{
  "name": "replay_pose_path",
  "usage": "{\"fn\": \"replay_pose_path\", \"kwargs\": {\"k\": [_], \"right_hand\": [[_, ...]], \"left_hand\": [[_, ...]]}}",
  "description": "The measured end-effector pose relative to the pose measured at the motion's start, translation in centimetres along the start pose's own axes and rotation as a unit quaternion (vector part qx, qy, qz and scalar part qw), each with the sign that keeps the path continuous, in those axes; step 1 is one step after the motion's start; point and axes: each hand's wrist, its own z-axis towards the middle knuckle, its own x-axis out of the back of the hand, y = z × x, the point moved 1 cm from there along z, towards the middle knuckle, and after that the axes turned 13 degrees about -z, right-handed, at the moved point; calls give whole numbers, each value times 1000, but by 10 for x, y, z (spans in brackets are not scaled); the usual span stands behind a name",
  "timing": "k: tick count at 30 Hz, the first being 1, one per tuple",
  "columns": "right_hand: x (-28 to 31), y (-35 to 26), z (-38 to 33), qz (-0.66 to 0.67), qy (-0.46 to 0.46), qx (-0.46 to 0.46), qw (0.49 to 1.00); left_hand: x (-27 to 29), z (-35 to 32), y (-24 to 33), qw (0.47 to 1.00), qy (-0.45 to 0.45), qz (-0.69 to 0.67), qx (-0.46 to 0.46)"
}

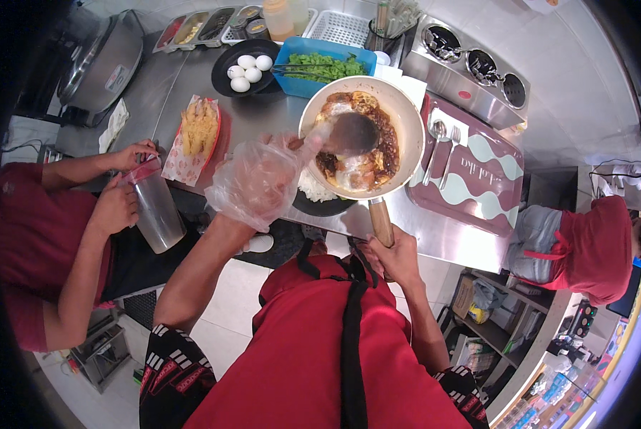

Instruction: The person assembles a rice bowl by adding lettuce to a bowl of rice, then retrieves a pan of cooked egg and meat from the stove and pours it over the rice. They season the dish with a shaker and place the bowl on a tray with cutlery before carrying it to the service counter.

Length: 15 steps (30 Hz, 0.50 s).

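My right hand (393,256) grips the wooden handle (381,223) of a cream frying pan (411,154), held over the counter's front edge. Inside the pan lies brown, saucy food (367,176) with pale egg-like pieces. My left hand (257,182), in a loose clear plastic glove, is closed on a ladle whose dark rounded head (354,134) is over the food. Motion smears the ladle's handle. Partly hidden below the pan is a black plate (325,207) with white rice (320,187).
At left, a co-worker's hands (124,200) hold a clear pitcher (156,207). Fried food (200,129) sits in a red paper-lined basket. Behind are white eggs (245,62), a blue tub (299,87) of greens and a cutlery holder (470,64). A patterned tray (488,196) lies right; another person (592,247) stands beyond.
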Motion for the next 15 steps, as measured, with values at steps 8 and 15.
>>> {"fn": "replay_pose_path", "kwargs": {"k": [8, 15], "right_hand": [[0, -8, 2, -36, -5, -8, 999], [-2, -4, 0, -11, 19, -18, 1000]], "left_hand": [[-10, 25, -16, 999, -5, 28, 41], [-19, 4, -26, 997, -27, 26, 60]]}}
